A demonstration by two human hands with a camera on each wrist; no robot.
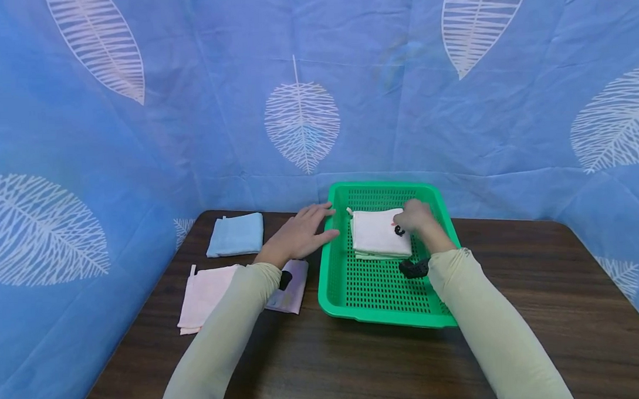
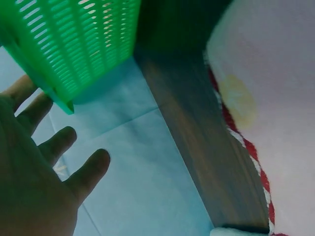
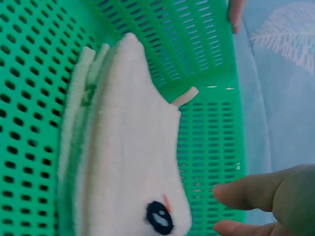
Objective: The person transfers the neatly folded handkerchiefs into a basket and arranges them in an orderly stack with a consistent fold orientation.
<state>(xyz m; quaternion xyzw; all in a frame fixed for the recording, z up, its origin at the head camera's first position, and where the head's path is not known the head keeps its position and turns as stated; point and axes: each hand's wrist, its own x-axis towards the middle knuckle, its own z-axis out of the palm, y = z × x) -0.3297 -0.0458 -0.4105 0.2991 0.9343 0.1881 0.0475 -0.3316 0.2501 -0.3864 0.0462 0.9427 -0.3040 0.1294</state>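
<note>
A green perforated plastic basket (image 1: 378, 297) stands on the table, with a stack of folded towels inside. The top towel (image 1: 376, 230) is white, with a black embroidered spot (image 3: 160, 218) near one corner and a hanging loop (image 3: 185, 96). My right hand (image 1: 417, 215) is at the stack's right edge; in the right wrist view its visible fingers are slightly bent, apart from the cloth, with nothing between them. My left hand (image 1: 299, 232) reaches to the basket's left rim, fingers spread; in the left wrist view some fingertips pass behind the rim.
Left of the basket lie a folded blue towel (image 1: 236, 236), a pink towel (image 1: 204, 297) and a lavender towel (image 1: 296, 289), the last two partly under my left arm. A blue leaf-patterned curtain (image 1: 369, 121) hangs behind the dark wooden table (image 1: 517, 275).
</note>
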